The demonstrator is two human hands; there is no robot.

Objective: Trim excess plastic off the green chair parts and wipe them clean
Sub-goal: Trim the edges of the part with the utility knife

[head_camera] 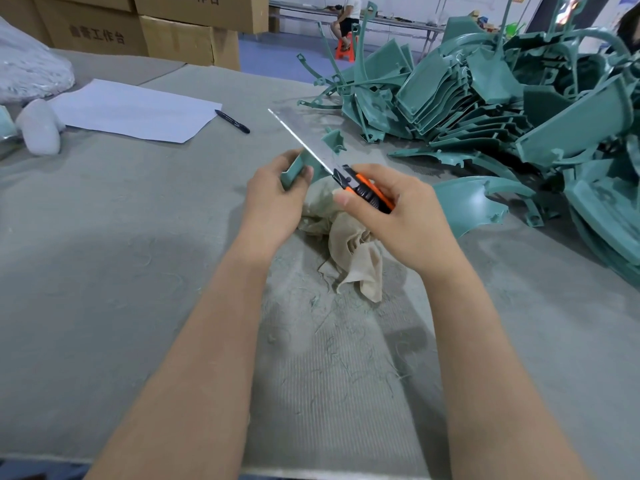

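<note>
Green part [294, 168] and knife [363, 190] (blade extended) in hands

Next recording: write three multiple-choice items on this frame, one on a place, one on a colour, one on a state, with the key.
1. Where is the pen? A. on the table beside the paper B. on the paper C. on a box
2. What colours is the knife handle? A. blue B. orange and black C. yellow
3. The blade is: A. retracted B. extended far out C. missing
Key: A, it lies off the paper's right edge; B, both colours show on the handle; B, a long bare length of steel sticks out.
</note>
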